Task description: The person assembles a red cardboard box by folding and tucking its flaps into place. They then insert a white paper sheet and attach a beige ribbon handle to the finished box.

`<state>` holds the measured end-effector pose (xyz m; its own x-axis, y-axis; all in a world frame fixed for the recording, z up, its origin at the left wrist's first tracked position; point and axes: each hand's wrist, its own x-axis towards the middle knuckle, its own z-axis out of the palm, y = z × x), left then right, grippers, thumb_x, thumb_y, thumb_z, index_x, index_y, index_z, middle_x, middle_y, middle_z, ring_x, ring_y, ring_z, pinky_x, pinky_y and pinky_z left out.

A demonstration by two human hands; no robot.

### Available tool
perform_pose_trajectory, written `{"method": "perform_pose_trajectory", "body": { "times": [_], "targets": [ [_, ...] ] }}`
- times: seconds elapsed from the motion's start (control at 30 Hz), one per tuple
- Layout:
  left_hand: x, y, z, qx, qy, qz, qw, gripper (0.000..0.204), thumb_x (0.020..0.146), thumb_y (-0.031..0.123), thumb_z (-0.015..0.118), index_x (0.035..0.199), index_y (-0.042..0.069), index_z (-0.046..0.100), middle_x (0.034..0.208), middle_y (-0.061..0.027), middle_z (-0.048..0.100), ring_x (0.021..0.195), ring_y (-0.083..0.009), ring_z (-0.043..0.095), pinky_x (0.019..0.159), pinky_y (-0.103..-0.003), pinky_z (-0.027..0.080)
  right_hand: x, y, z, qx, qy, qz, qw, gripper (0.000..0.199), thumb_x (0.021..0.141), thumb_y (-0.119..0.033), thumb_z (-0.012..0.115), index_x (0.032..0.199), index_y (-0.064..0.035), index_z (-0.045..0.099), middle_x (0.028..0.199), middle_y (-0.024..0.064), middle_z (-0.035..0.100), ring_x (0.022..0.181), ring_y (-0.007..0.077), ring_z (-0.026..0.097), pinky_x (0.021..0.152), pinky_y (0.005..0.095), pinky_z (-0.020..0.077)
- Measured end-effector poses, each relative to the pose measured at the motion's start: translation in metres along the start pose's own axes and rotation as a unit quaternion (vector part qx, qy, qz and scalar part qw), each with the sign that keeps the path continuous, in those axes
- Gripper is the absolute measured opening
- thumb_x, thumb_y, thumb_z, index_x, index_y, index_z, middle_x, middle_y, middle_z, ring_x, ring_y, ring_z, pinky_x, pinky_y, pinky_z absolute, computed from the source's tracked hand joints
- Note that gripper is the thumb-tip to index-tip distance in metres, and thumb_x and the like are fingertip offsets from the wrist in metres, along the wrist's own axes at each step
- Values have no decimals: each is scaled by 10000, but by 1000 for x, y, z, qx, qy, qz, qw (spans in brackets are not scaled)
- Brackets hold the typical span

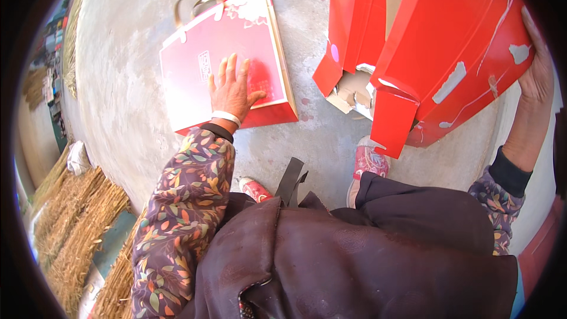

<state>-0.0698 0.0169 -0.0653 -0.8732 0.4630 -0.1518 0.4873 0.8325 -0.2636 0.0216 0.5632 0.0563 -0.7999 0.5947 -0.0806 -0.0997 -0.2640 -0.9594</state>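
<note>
My left hand, fingers spread, is over a flat pink-and-white gift bag with red sides and a gold ribbon handle. Whether the palm presses on the bag or hovers just above it, I cannot tell. To the right, my right hand holds the outer side of a large red cardboard box. Part of that hand is hidden at the picture's rim. The box is tilted, its flaps hang loose at the near end, and its red surface is torn in white patches. Brown cardboard shows inside.
Both things are on a grey concrete floor. My patterned shoes stand close to the box's near flap. Bundles of dry straw lie at the lower left, with a white crumpled bag by them.
</note>
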Motion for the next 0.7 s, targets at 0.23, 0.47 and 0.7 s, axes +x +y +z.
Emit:
{"method": "perform_pose_trajectory", "body": {
  "times": [0.23, 0.47, 0.7],
  "targets": [
    [-10, 31, 87, -158, 102, -227, 956, 729, 990, 606, 449, 1540, 141, 339, 1628, -139, 260, 1528, -329, 178, 1197, -594, 131, 8, -26, -17, -40, -28, -49, 998, 432, 922, -275, 739, 1273, -40, 650, 1253, 140, 689, 1118, 224, 694, 853, 391, 612],
    [1, 41, 96, -161, 172, -189, 953, 741, 965, 600, 493, 1524, 125, 380, 1618, -129, 292, 1519, -325, 205, 1203, -561, 109, 17, -64, 35, -47, -118, -25, 992, 431, 942, -256, 717, 1296, -25, 630, 1260, 123, 688, 1073, 208, 711, 856, 389, 613],
    [-7, 41, 89, -206, 154, -121, 959, 826, 920, 630, 534, 1551, 136, 337, 1637, -123, 248, 1538, -309, 143, 1220, -546, 70, -9, -71, 121, -101, -232, -2, 967, 481, 950, -225, 706, 1349, -12, 542, 1223, 131, 696, 1033, 196, 718, 835, 360, 623]
  ]
}}
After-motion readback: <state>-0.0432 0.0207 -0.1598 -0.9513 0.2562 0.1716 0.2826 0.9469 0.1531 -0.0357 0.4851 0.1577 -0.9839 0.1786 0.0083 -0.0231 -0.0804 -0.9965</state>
